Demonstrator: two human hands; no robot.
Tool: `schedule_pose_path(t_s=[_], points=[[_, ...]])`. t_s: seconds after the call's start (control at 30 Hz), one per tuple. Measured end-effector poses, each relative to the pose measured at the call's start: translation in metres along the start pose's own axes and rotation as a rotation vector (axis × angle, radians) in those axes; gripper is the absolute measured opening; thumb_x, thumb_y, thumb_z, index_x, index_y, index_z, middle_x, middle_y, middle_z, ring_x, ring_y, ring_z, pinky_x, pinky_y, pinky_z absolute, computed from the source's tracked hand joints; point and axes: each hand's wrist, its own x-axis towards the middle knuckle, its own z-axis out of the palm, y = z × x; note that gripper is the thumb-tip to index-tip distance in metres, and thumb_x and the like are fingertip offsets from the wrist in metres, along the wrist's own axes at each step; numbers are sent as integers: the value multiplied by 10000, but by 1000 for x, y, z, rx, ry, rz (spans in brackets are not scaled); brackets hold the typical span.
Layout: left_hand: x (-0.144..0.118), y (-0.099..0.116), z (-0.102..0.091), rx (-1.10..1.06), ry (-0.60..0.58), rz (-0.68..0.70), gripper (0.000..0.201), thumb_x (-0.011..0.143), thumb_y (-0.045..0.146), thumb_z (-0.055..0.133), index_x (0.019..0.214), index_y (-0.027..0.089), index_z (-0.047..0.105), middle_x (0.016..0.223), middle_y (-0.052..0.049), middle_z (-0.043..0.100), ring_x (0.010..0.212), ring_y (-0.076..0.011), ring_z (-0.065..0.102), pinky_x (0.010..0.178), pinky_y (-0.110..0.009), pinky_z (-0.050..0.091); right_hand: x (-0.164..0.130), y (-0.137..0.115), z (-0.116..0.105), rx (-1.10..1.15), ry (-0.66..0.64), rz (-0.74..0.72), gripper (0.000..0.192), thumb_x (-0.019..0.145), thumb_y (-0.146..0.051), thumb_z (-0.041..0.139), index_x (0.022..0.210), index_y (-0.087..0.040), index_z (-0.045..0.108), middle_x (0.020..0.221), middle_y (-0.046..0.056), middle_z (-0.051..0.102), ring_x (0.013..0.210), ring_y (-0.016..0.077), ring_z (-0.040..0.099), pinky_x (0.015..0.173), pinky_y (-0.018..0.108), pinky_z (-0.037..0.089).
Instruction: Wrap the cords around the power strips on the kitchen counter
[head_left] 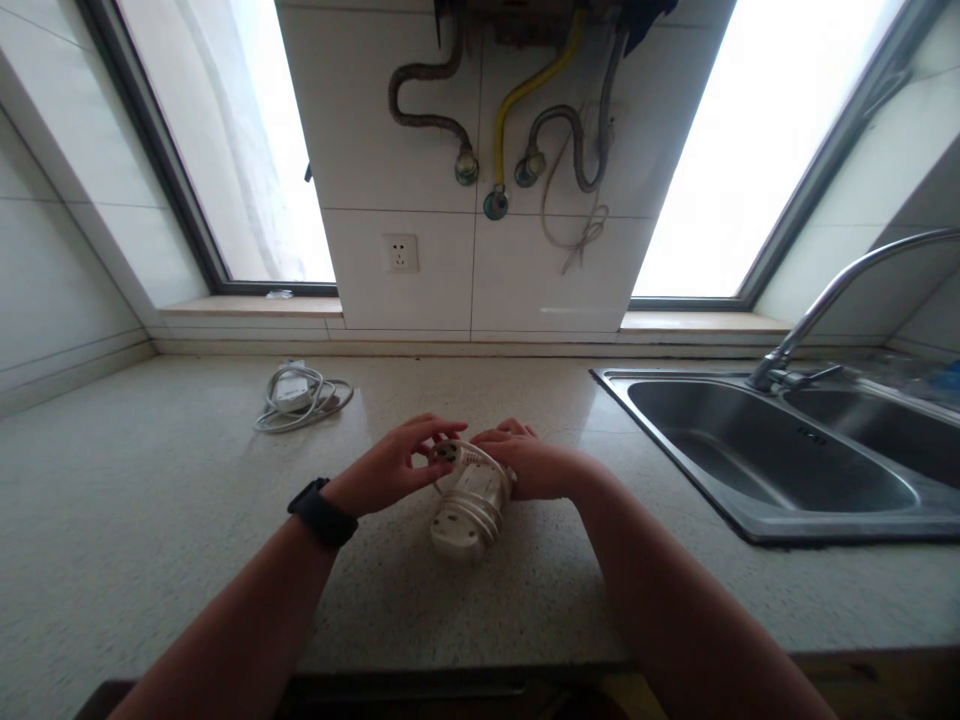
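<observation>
A white power strip (466, 508) with its cord wound around its middle lies on the counter between my hands, its near end toward me. My left hand (397, 460), with a dark watch on the wrist, has thumb and fingers curved about the strip's far left end, where dark socket holes show. From the right, my right hand (529, 462) closes on the strip's far right side, fingers bent over the cord. Some of its fingertips are hidden behind the strip and cord.
A coiled white cable with a charger (292, 392) lies at the back left of the counter (187, 560). To the right is a steel double sink (750, 450) with a tall faucet (825, 300). A wall outlet (400, 253) and several hoses are on the tiled wall.
</observation>
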Motion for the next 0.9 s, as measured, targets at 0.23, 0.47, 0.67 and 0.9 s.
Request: schedule_pose_path(t_s=[0.23, 0.47, 0.67, 0.9], points=[[1, 6, -3, 166, -40, 9, 379, 852, 419, 713, 1156, 201, 659, 1031, -49, 642, 918, -160, 580, 800, -283, 465, 3, -8, -2, 46, 27, 10, 416, 817, -329, 672, 1230, -311, 623, 1295, 39, 596, 1209, 262, 465, 999, 421, 294], [-1, 1, -4, 126, -17, -73, 338, 873, 439, 677, 1098, 187, 661, 1000, -44, 670, 902, -162, 606, 799, -286, 471, 3, -1, -8, 8, 169, -39, 302, 806, -190, 670, 1103, -245, 663, 1107, 36, 662, 1099, 212, 553, 936, 342, 347], [0, -6, -2, -166, 36, -198, 373, 887, 419, 647, 1129, 136, 619, 975, -61, 657, 832, -152, 626, 748, -279, 522, 2, 2, -19, -35, 306, -123, 291, 836, -185, 657, 1125, -207, 636, 1081, 56, 655, 1051, 201, 550, 971, 337, 388], [0, -16, 2, -203, 55, -178, 557, 923, 345, 602, 1435, 180, 455, 1338, -158, 582, 1134, -209, 606, 931, -351, 508, 4, -7, -20, -83, 415, -191, 362, 828, -169, 657, 1185, -212, 619, 1175, 66, 633, 1128, 229, 516, 1010, 371, 401]])
